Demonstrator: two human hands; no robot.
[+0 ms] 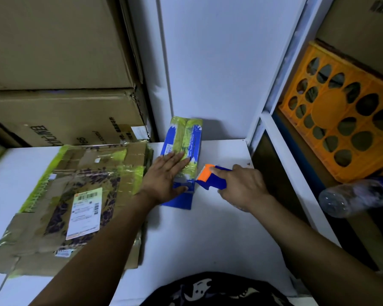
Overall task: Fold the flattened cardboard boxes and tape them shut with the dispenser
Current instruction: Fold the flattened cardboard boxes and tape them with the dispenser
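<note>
Box point(184, 138), blue with yellow-green tape along its top, lies by the far edge of the desk point(208, 239). Left hand point(166, 182) rests flat on it, fingers point(175, 159) straight and slightly spread. Right hand point(241, 184) grips the dispenser point(208, 176), fingers curled round its handle, index laid along the top; its orange end is just beside the box's right side. Flat cardboard point(75, 195) is stacked toward the left edge.

Blue box point(181, 151), yellow-green tape; blue-orange dispenser point(210, 176)

Rear of dispenser point(210, 176) hidden under right hand point(241, 186); bottle point(358, 195) blurred; shipping label point(84, 214) print unreadable.
</note>
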